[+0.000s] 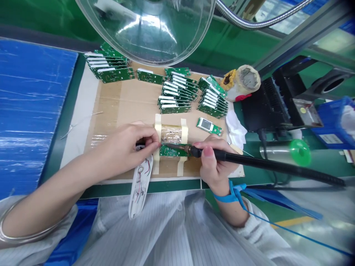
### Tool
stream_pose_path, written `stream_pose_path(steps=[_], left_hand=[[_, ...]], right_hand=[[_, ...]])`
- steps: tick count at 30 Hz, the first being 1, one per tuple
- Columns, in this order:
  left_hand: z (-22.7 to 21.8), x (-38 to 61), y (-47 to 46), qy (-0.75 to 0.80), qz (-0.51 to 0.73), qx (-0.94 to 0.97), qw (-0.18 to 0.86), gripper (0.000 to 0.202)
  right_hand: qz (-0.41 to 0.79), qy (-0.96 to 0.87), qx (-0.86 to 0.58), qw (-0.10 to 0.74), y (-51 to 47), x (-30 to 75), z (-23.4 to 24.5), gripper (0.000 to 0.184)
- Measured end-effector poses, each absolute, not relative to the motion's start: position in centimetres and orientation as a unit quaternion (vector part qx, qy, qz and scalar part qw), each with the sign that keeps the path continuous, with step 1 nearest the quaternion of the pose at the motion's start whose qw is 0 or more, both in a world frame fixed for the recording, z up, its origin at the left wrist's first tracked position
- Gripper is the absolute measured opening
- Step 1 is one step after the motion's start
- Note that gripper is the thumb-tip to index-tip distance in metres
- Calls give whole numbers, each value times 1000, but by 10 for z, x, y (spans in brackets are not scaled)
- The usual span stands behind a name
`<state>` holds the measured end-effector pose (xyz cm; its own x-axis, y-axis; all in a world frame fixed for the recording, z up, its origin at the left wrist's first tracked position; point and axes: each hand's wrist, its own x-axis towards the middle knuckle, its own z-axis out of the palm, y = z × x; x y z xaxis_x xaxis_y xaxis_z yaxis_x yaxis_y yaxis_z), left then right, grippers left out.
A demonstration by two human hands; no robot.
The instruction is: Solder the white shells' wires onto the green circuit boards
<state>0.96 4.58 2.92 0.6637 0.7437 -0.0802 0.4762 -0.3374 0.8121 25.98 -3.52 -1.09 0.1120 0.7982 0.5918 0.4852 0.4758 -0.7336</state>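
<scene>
My right hand (215,162) grips a black soldering iron (196,151), its tip lying over the left part of a green circuit board (174,150). My left hand (133,146) is closed in a pinch at that board's left end; what sits between the fingertips is too small to make out. Below the left hand, a long white plastic housing (140,188) with thin red and dark wires hangs over the table edge, its upper end hidden by the fingers. Just above the board is a clear-taped block (171,133), flanked by strips of cream tape (157,127).
Rows of green circuit boards (177,92) stand at the back of the cardboard (111,103). One board with a small screen (206,125) lies at right. A magnifier lens (149,33) hangs overhead. At right are a white cloth (235,129) and solder spool (300,155).
</scene>
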Motion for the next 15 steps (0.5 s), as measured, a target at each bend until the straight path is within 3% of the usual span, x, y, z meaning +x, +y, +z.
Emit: stream_pose_path(steps=[10,15], left_hand=[[25,13,45,395,173,800,417,24],[26,12,45,392,164,798,428,24]], right_hand=[[150,-654,-484,561,-36,259,-9,16],[80,-552,-508,657,-27,263,-2,30]])
